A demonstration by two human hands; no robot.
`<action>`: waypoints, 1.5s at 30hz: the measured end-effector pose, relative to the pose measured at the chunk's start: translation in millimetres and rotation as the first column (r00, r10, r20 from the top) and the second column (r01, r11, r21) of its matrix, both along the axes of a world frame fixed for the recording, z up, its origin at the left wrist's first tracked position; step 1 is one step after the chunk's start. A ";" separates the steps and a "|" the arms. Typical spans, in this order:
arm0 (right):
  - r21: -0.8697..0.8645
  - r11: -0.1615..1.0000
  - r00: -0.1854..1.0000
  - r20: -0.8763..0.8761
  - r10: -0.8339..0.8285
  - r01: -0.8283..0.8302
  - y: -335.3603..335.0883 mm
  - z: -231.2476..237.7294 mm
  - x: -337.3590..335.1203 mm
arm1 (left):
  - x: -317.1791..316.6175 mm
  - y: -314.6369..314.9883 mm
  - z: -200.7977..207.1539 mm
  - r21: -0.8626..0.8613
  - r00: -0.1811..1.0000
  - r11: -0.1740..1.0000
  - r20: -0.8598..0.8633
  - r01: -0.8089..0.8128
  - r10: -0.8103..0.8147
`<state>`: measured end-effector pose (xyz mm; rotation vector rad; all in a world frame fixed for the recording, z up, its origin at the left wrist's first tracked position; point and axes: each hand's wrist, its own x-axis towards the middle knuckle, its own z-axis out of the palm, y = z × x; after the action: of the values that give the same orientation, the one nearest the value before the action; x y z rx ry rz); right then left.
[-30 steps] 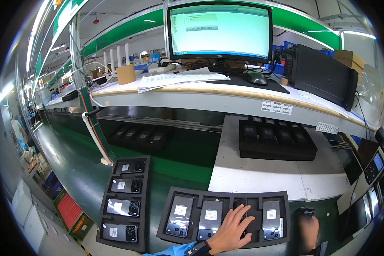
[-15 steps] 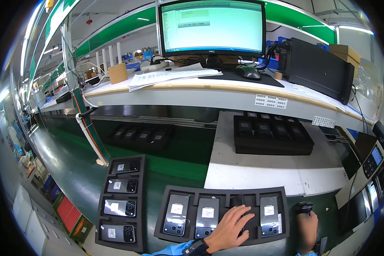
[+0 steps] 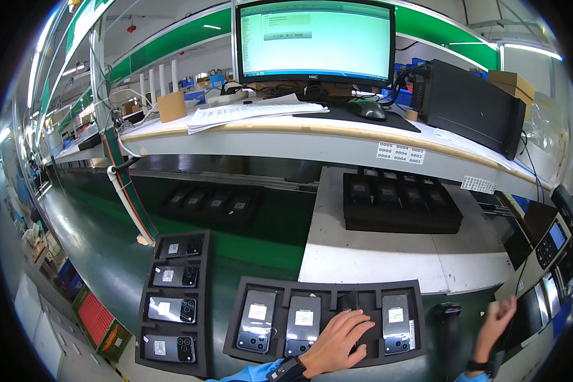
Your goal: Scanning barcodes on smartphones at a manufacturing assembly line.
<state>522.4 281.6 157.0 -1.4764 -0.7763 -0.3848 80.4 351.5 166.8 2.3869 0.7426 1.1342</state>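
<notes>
At far left, low beside the desk (image 3: 226, 270), a crate (image 3: 117, 339) with red contents. Next, on the desk, a dark foam tray (image 3: 202, 307) running away from the body, with four phones (image 3: 170, 348) lying crosswise in separate slots, one above another, camera ends to the right, a white label on each; well apart from both hands.

Then, close in front, a second foam tray (image 3: 328, 286), set sideways. In its first slot, a labelled phone (image 3: 256, 323), camera end toward the body, to the left of the left hand. In the next slot, another phone (image 3: 302, 321), just beside that hand, with its lower corner near the wrist.

Over the third slot, the left hand (image 3: 335, 342), palm down, fingers spread across a dark item (image 3: 348, 300) mostly hidden beneath; cannot tell whether grasping it or only resting there. Just right of those fingertips, in the last slot, a further phone (image 3: 396, 326), between the two hands.

Farther back, on a white board (image 3: 375, 258), stacked dark trays (image 3: 401, 219). Right of the front tray, a black scanner (image 3: 449, 311), apart from both hands. Beyond it, the right hand (image 3: 498, 321), raised and released, fingers loosely curled, near a device (image 3: 547, 248) with a small screen.
</notes>
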 end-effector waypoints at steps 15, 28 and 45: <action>0.220 0.961 0.823 -0.567 -0.013 0.167 -40.6 76.0 195.7 | 1.1 2.2 -6.8 0.067 1.000 0.998 -0.012 0.003 -0.002; 0.181 0.976 0.926 -0.375 -0.048 0.124 -36.2 56.8 239.8 | 2.4 3.3 -7.6 0.056 1.000 0.998 -0.003 0.013 -0.013; 0.093 0.929 0.922 -0.190 -0.337 0.359 -42.3 95.4 218.9 | 2.4 3.6 1.6 0.072 0.999 0.997 0.013 -0.030 0.029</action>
<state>741.3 239.3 252.3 -1.5061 -0.3421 -0.5581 82.8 355.1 168.3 2.4334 0.7476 1.2053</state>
